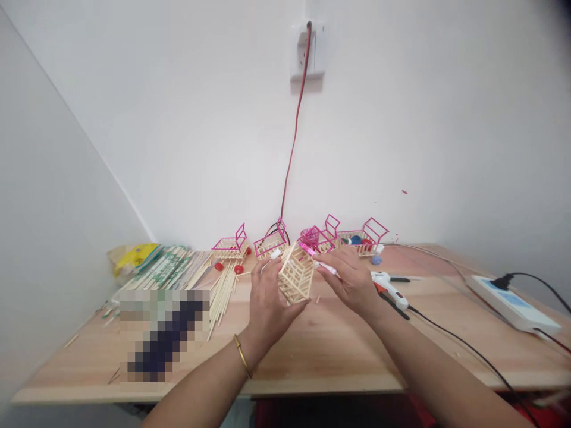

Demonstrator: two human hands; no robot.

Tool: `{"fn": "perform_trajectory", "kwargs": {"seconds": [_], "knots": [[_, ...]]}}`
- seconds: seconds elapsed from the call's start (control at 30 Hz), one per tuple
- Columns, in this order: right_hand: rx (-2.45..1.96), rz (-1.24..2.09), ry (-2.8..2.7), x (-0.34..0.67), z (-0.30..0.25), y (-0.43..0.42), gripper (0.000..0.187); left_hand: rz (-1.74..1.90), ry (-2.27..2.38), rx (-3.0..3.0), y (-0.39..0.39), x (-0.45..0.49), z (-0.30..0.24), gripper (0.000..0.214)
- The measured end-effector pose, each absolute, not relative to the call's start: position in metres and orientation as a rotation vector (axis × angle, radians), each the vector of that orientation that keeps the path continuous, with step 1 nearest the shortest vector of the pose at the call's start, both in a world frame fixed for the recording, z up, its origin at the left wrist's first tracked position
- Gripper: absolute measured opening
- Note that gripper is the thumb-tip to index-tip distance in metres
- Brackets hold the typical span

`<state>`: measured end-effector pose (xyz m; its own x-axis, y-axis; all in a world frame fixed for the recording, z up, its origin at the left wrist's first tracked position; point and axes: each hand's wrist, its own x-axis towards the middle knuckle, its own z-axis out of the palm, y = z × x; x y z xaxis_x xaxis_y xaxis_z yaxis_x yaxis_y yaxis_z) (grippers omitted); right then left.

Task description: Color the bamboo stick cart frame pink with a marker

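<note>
My left hand (267, 300) grips a small box-shaped frame of pale wooden sticks (295, 274), tilted above the table. A gold bangle sits on that wrist. My right hand (350, 276) is closed on a pink marker pen (317, 259), whose tip touches the frame's upper edge, which is coloured pink. Both hands hover over the middle of the wooden table (312, 351).
Several finished stick carts with pink edges (270, 242) line the wall. A pile of loose sticks and wrapped chopsticks (187, 270) lies left. A white glue gun (388, 286) and its black cable lie right, beside a white power strip (508, 300). A red cable hangs from the wall socket (307, 50).
</note>
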<state>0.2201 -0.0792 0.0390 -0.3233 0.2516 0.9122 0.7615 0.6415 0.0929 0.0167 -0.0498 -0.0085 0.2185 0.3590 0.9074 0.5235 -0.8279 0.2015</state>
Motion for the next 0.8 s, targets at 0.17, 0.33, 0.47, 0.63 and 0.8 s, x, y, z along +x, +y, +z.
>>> {"fn": "perform_trajectory", "kwargs": {"seconds": [0.17, 0.33, 0.47, 0.63, 0.8], "knots": [[-0.838, -0.619, -1.886, 0.22, 0.041, -0.079, 0.022, -1.692, -0.821, -2.325, -0.05, 0.017, -0.009, 0.079], [-0.861, -0.602, -1.873, 0.224, 0.033, -0.084, 0.024, -1.697, -0.833, -2.333, -0.05, 0.017, -0.008, 0.08], [-0.853, -0.606, -1.844, 0.227, 0.031, -0.087, 0.023, -1.717, -0.849, -2.334, -0.049, 0.016, -0.007, 0.081], [-0.843, -0.654, -1.857, 0.225, 0.034, -0.087, 0.021, -1.702, -0.836, -2.342, -0.049, 0.015, -0.007, 0.082], [-0.877, -0.541, -1.851, 0.238, 0.031, -0.093, 0.02, -1.726, -0.978, -2.289, -0.043, 0.01, -0.006, 0.082]]}}
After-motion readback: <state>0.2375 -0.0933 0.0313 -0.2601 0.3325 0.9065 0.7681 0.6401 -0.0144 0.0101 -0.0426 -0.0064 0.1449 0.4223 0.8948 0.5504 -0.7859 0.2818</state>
